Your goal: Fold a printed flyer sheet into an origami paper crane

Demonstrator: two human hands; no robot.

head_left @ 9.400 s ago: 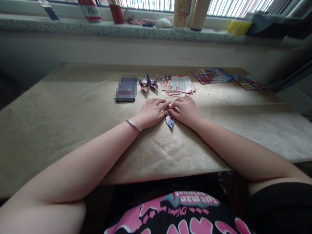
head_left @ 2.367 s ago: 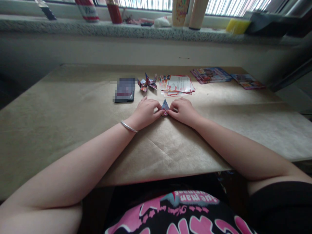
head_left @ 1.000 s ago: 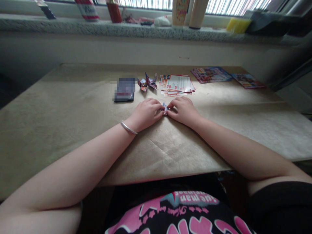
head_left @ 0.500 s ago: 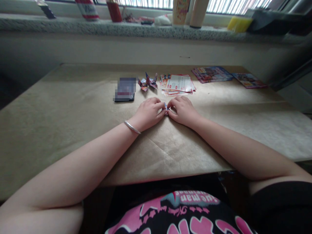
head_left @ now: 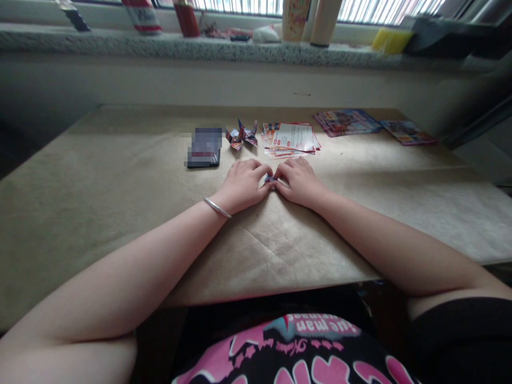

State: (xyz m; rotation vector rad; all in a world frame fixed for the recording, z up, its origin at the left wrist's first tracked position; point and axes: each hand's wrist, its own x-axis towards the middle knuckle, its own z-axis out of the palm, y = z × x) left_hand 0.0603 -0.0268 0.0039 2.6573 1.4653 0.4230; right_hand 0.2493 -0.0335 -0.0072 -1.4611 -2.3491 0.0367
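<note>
A small folded piece of patterned paper [head_left: 271, 180], bluish and reddish, sits on the table between my fingertips. My left hand [head_left: 248, 181] pinches it from the left, thumb and forefinger closed on its edge. From the right, my right hand [head_left: 299, 180] grips it in the same way. The fingers cover much of the paper, so its exact shape is hidden. Just beyond my hands stand folded paper cranes [head_left: 241, 135], close together. Right of them lies a loose stack of printed sheets [head_left: 292, 137].
A dark phone-like object [head_left: 205, 146], partly pixelated, lies left of the cranes. Colourful printed sheets [head_left: 347, 122] and another pile [head_left: 408, 132] are at the table's [head_left: 120, 186] far right. Bottles, cups and a yellow item [head_left: 391, 40] line the stone windowsill [head_left: 224, 53] behind.
My fingers have shifted slightly around the folded paper, and a little more of it shows between them now. Both hands stay in nearly the same place.
</note>
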